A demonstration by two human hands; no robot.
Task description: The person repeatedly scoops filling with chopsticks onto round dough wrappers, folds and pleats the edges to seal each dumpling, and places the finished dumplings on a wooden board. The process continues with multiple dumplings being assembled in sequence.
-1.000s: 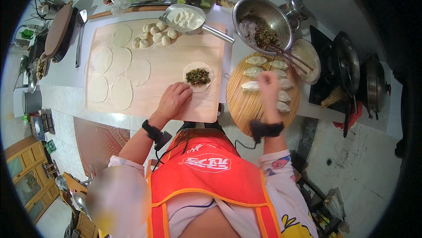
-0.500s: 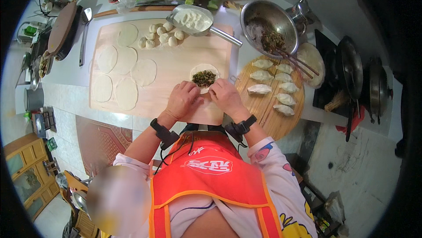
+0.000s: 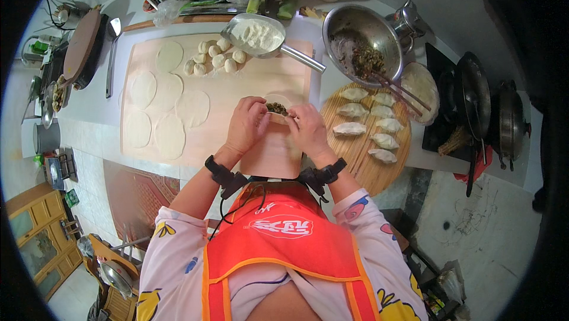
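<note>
Between my two hands is a round dough wrapper (image 3: 278, 118) with dark green filling (image 3: 276, 108) in its middle. Its near edge is lifted and folded partly over the filling. My left hand (image 3: 246, 121) pinches the wrapper's left side, while my right hand (image 3: 306, 124) grips the right side. Both work above the right part of the wooden board (image 3: 237, 93). Flat dough rounds (image 3: 170, 130) lie across the board's left half. A group of small dough balls (image 3: 218, 60) sits near its far edge, beside a metal scoop (image 3: 256, 34) of flour.
To the right, a round bamboo board (image 3: 355, 158) bears several finished dumplings (image 3: 349, 128). Behind it stands a steel bowl (image 3: 338, 39) of filling with chopsticks (image 3: 409, 87) resting across its rim. Pans (image 3: 474, 96) occupy the far right; a spatula (image 3: 112, 54) lies at the left.
The wrapper's near edge has come up over part of the filling, which now shows less. Both hands have moved slightly farther from my body with it.
</note>
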